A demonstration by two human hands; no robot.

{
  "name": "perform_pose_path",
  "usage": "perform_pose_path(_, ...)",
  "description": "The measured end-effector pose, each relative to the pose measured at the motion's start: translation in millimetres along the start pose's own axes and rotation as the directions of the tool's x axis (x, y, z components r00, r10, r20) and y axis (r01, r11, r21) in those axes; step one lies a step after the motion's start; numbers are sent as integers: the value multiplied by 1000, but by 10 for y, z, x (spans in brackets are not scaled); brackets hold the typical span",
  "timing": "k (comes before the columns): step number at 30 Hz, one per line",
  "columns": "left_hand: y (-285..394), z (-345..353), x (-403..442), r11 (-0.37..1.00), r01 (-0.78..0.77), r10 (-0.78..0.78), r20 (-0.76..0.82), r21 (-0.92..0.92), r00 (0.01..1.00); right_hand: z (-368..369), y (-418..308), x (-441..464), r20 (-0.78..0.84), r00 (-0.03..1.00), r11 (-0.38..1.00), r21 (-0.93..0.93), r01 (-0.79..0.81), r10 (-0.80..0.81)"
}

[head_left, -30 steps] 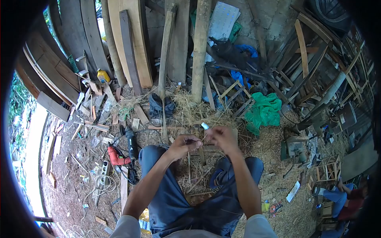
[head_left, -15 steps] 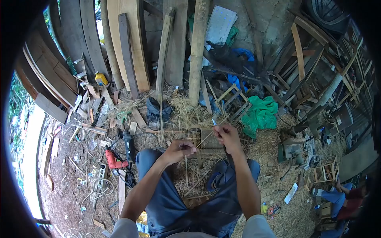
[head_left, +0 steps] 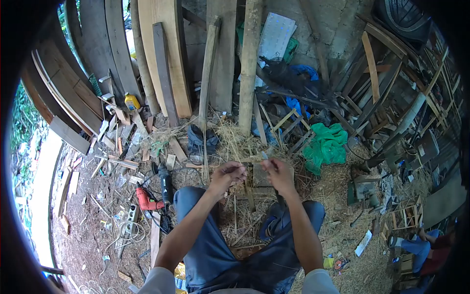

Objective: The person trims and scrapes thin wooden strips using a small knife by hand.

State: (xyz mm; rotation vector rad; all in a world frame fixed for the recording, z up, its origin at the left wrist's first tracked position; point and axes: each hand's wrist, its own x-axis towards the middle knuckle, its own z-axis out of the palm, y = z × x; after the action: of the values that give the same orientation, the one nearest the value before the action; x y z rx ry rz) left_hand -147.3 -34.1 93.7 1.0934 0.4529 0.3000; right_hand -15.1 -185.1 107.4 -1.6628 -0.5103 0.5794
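Observation:
In the head view my right hand (head_left: 279, 177) is closed around a knife, its short pale blade (head_left: 264, 155) pointing up and forward past the fingers. A dark length, perhaps its handle, runs back beneath the wrist. My left hand (head_left: 227, 178) is pinched at the fingertips, a short gap to the left of the right hand. It seems to hold a thin pale strip, hard to pick out against the straw-like shavings. Below both hands is a wooden block (head_left: 267, 192) on the ground, between my bent knees.
On the left lie a red power drill (head_left: 147, 198), a dark grinder-like power tool (head_left: 165, 183) and a power strip (head_left: 130, 219) with cords. A green plastic bag (head_left: 324, 147) is ahead on the right. Boards (head_left: 166, 63) lean behind. Another person (head_left: 423, 250) sits at far right.
My left hand has risen slightly and turned. My right hand has come a little lower, with the knife still in it. The whole view has shifted slightly; the strip between the hands shows less clearly.

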Motion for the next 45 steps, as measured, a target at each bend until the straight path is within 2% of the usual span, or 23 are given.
perform_pose_path(2, -60, 3, 34, 1000, -27, 27, -4, 16, 1000, 127, 8, 4, 57, 998, 999, -37, -5, 7)
perform_pose_path(4, -107, 23, 77, 999, -48, 48, -39, 10, 998, 207, 85, 42, 126, 980, 949, -259, 181, -153)
perform_pose_path(5, -127, 23, 94, 998, -57, 57, -50, 11, 997, 212, 118, 49, 139, 977, 948, -257, 191, -159)
perform_pose_path(8, -77, 53, 80, 1000, -22, 23, -48, 22, 999, 220, 34, -3, 164, 979, 978, -152, 142, -117)
perform_pose_path(13, -64, 20, 74, 998, -10, 13, -57, 65, 998, 164, -42, -32, 205, 978, 952, -289, 104, -45)
perform_pose_path(16, 67, -59, 149, 995, -97, 98, -24, 26, 995, 170, 42, -42, 201, 958, 942, -226, 249, -205)
perform_pose_path(18, 241, -130, 254, 952, -292, 281, -124, -87, 952, 120, 78, -22, 217, 960, 947, -229, 224, -174)
perform_pose_path(20, 396, -239, 385, 890, -440, 427, -120, -121, 896, 20, 175, 24, 217, 967, 955, -233, 184, -133)
perform_pose_path(21, 471, -255, 420, 899, -420, 409, -103, -122, 906, -35, 282, 82, 213, 971, 940, -296, 170, -108)
perform_pose_path(23, 565, -223, 436, 884, -467, 460, -172, 0, 871, -141, 377, 106, 181, 982, 928, -353, 123, -61)
perform_pose_path(25, 469, -180, 480, 887, -457, 462, -129, 71, 877, -244, 411, 139, 225, 970, 905, -389, 175, -91)
perform_pose_path(30, 226, -286, 654, 865, -419, 453, -70, 277, 889, -498, 671, 324, 97, 985, 921, -354, 166, -141)
perform_pose_path(32, 153, -350, 705, 474, -386, 557, 69, 792, 827, -589, 504, 312, 85, 981, 895, -402, 192, -173)
perform_pose_path(33, 115, -361, 726, 182, -323, 572, 168, 929, 803, -615, 479, 320, 74, 985, 902, -395, 173, -157)
perform_pose_path(34, 109, -255, 667, -39, -317, 604, 275, 948, 748, -638, 462, 335, 67, 974, 872, -436, 222, -214)
perform_pose_path(35, 86, -151, 633, -37, -320, 589, 279, 947, 758, -666, 448, 336, 65, 961, 836, -480, 266, -268)
perform_pose_path(37, 0, -14, 619, -145, -408, 515, 421, 901, 747, -680, 350, 337, 70, 975, 852, -475, 220, -213)
perform_pose_path(38, -94, -45, 742, 118, -499, 363, 430, 859, 826, -674, 302, 353, 84, 981, 859, -472, 195, -177)
perform_pose_path(39, -72, 51, 733, 124, -495, 357, 427, 860, 831, -662, 261, 373, 84, 982, 861, -473, 187, -167)
perform_pose_path(41, 31, 345, 674, 526, -326, 97, 325, 786, 941, -652, 229, 440, 16, 991, 867, -483, 124, -132)
perform_pose_path(42, -19, 362, 695, 491, -428, 200, 380, 759, 903, -679, 262, 502, 20, 992, 867, -484, 120, -127)
perform_pose_path(44, -129, 329, 786, 529, -377, 175, 336, 760, 925, -730, 335, 630, -6, 958, 880, -396, 262, -287)
perform_pose_path(45, -173, 315, 832, 563, -328, 155, 294, 758, 943, -724, 303, 666, -5, 959, 881, -396, 260, -285)
